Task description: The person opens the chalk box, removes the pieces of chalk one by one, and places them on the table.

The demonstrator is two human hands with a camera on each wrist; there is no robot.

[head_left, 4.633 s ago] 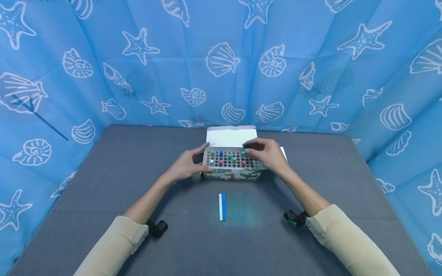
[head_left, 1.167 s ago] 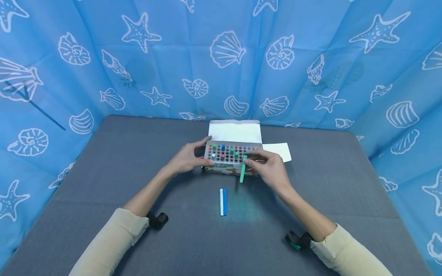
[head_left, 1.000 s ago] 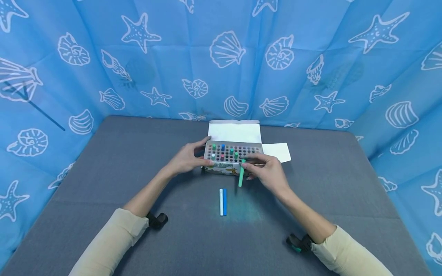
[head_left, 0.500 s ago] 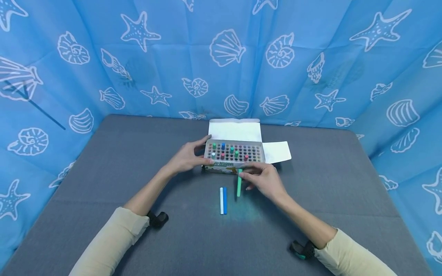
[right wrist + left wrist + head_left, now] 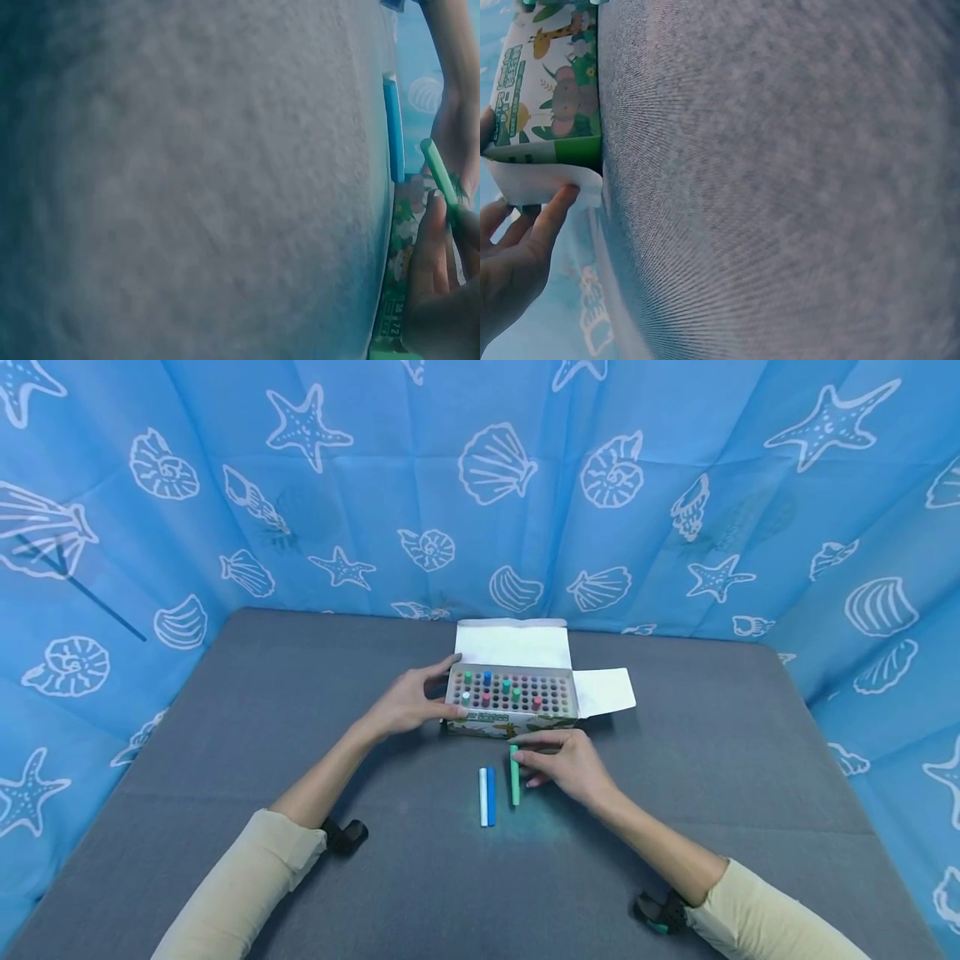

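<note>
An open chalk box with an animal print stands on the table; chalk sticks in several colours poke up from its holed insert. My left hand holds the box by its left end, thumb at the front edge and a finger at the back. In the left wrist view, the fingers lie against a white end flap. Between thumb and fingers, my right hand pinches a green chalk stick in front of the box. Just left of it, a white chalk stick and a blue one lie side by side.
The box's white lid is folded up at the back, and a white side flap sticks out to the right. The grey tablecloth reaches back to a blue curtain with shell prints.
My right hand has drawn the green chalk stick out of the box and brought it forward and down, close to the two lying sticks. The left hand stays at the box.
</note>
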